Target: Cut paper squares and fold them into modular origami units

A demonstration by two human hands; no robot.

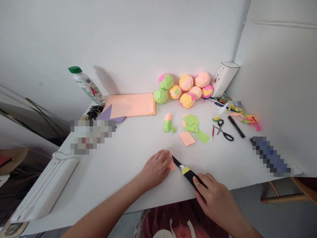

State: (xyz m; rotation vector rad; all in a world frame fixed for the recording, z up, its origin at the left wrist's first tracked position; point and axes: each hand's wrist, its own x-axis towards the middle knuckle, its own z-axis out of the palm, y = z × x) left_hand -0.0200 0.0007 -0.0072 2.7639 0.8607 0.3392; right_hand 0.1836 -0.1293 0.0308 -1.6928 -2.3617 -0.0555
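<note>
My left hand (158, 165) presses its bent fingers onto a small peach paper piece (172, 165) on the white table; most of the piece is hidden under the hand. In my right hand (214, 191) is a black utility knife (190, 175) with a yellow collar. Its dark blade points up and left, and the tip reaches the paper beside my left fingertips. Beyond the hands lie a peach paper rectangle (187, 138), a green paper rectangle (202, 136) and a pile of green paper pieces (191, 123). Small folded paper pieces (167, 125) are stacked left of them.
Several faceted paper balls (187, 99) rest against the wall. Peach sheets (131, 105) and a green-capped bottle (88, 86) are at back left. On the right are scissors (227, 136), a black marker (236, 126) and a white box (226, 79). A white device (47, 188) lies front left.
</note>
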